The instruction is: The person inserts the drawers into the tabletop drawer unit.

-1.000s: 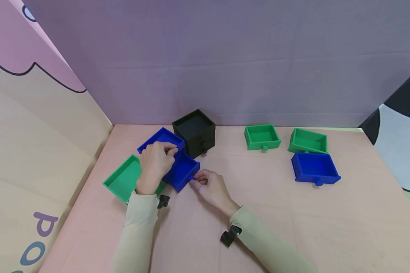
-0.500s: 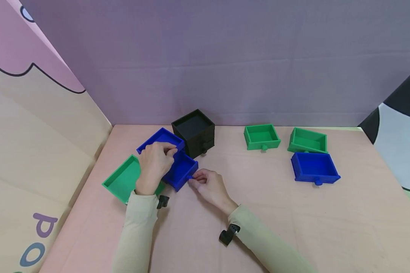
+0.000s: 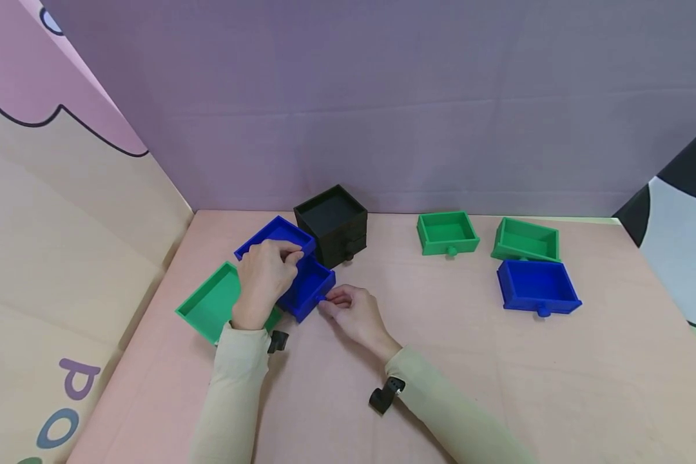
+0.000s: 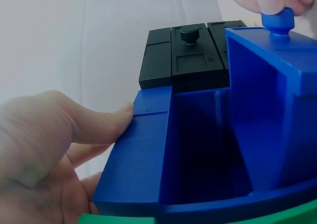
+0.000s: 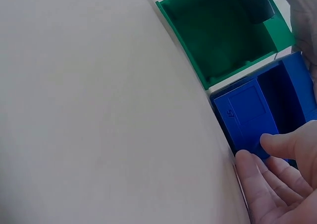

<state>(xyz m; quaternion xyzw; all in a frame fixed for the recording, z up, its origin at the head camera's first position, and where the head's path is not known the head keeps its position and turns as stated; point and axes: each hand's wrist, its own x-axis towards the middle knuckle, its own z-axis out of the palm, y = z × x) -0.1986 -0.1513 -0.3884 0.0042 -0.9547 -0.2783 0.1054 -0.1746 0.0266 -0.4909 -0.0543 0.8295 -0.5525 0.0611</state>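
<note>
The blue drawer [image 3: 309, 290] rests on the table [image 3: 417, 361] just in front of the black cabinet [image 3: 332, 222]. The left hand [image 3: 262, 280] grips the drawer's rear wall with curled fingers [image 4: 89, 127]. The right hand [image 3: 350, 312] pinches the drawer's front knob [image 4: 277, 22] between thumb and fingertips. A green tray [image 3: 211, 303] lies left of the cabinet, touching the drawer.

The beige cardboard side panel [image 3: 64, 277] at the left carries large printed letters, partly cut off; a purple "p" and a grey-blue "o" can be read. Small embossed marks on the blue plastic drawer [image 5: 247, 110] are illegible.
</note>
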